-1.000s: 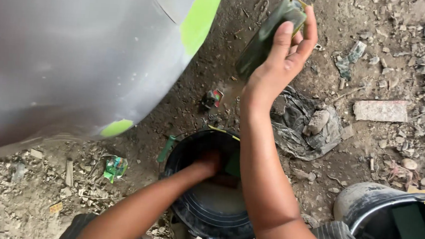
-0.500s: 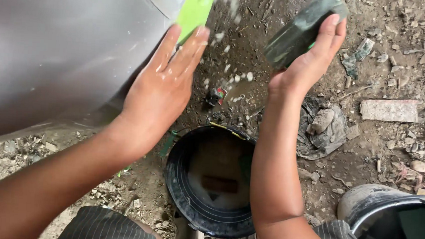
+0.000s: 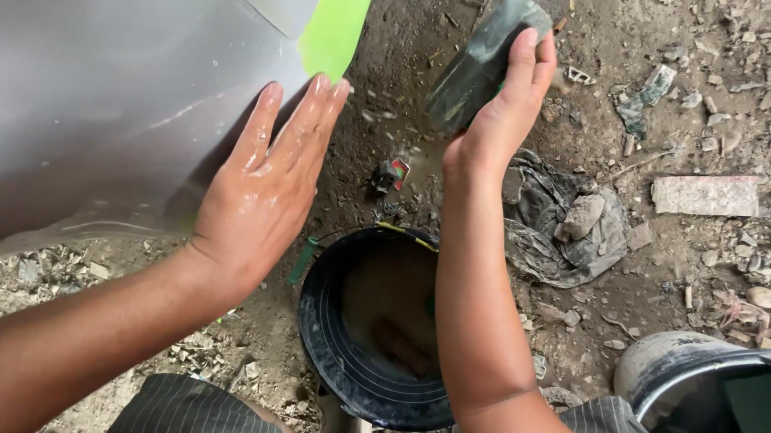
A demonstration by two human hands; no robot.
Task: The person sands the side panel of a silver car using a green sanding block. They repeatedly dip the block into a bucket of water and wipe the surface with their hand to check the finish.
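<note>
Since the previous frame, left hand (image 3: pixel 257 204) lies flatter on the grey panel (image 3: pixel 99 92), fingers spread, holding nothing. Right hand (image 3: pixel 499 116) has its grip closed around a dark sanding block (image 3: pixel 480 57) at 12 o'clock of the black bucket (image 3: pixel 342 348). Keep the wet palm flat; bring the block's worn, grey-green face square to the panel.

Soft, even daylight falls on the scene, with only faint shadows on the ground (image 3: pixel 685 279). The wet left hand (image 3: pixel 257 204) glistens, and the grey panel (image 3: pixel 99 92) shows a dull sheen. Focus is sharp throughout.
</note>
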